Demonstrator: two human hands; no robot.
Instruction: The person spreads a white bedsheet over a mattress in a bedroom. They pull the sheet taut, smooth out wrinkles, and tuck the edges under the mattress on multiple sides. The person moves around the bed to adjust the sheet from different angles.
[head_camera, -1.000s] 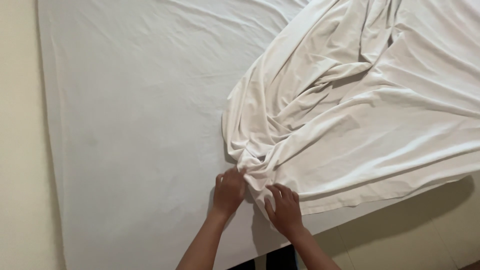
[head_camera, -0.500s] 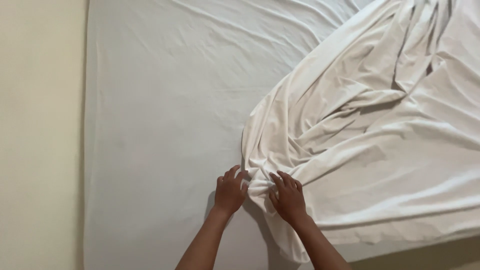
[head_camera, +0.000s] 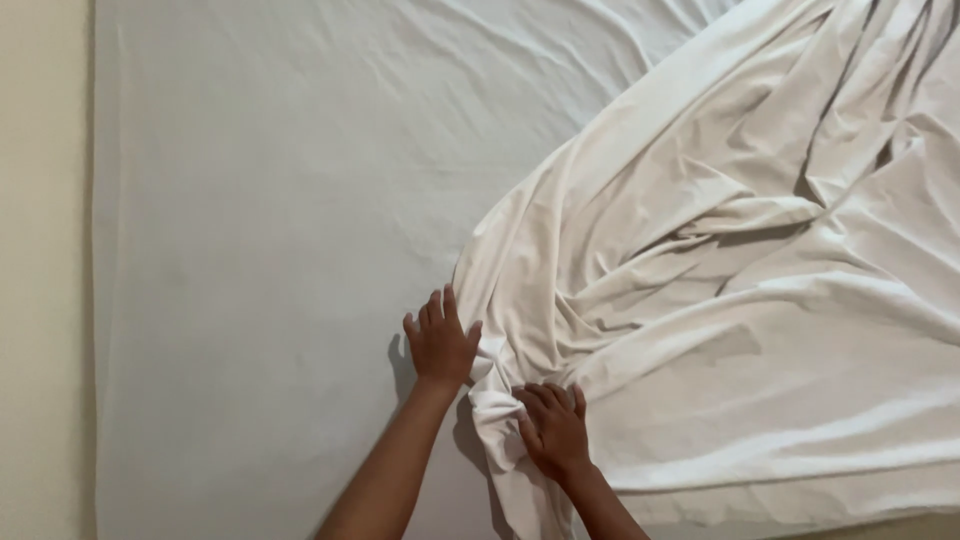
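From the head camera I look straight down on a bed (head_camera: 250, 250) covered by a smooth pale fitted sheet, with a cream floor (head_camera: 40, 300) strip along its left side. A loose white top sheet (head_camera: 720, 300) lies crumpled across the right half, its folds fanning out from a bunched corner near the bottom middle and running up and to the right; that diagonal is its long axis.

My left hand (head_camera: 440, 340) lies flat, fingers spread and released, palm down on the fitted sheet, just touching the left edge of the loose sheet at its bunched corner. It grips nothing that I can see.

My right hand (head_camera: 552, 430) sits lower and to the right, directly on the bunched corner, fingers curled into the cloth and pinching a gather of it. So the right hand is the nearer one; nearly all the sheet spreads away from both hands toward the upper right.
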